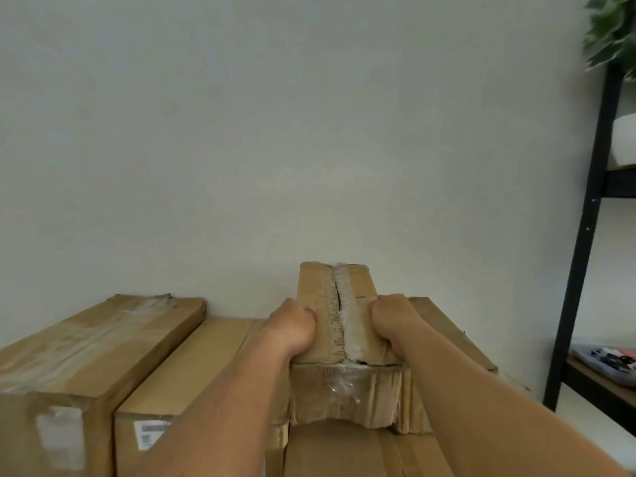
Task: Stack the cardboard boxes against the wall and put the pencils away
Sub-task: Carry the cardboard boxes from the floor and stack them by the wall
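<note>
Gripping the top box (358, 287) from either side, the left hand (292, 327) and right hand (395, 320) each curl their fingers tightly over its long upper edges. It lies lengthways on a wider box (444, 321), its far end toward the wall (275, 132). Left of them lie a middle box (192, 366) and a left box (103, 339), side by side. A black shelf (585, 235) at right holds a tray (585, 361), contents too blurred to tell

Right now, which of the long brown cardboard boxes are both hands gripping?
The narrow brown cardboard box with the split taped seam, lying atop the others; the left hand and right hand clasp its sides.
</note>
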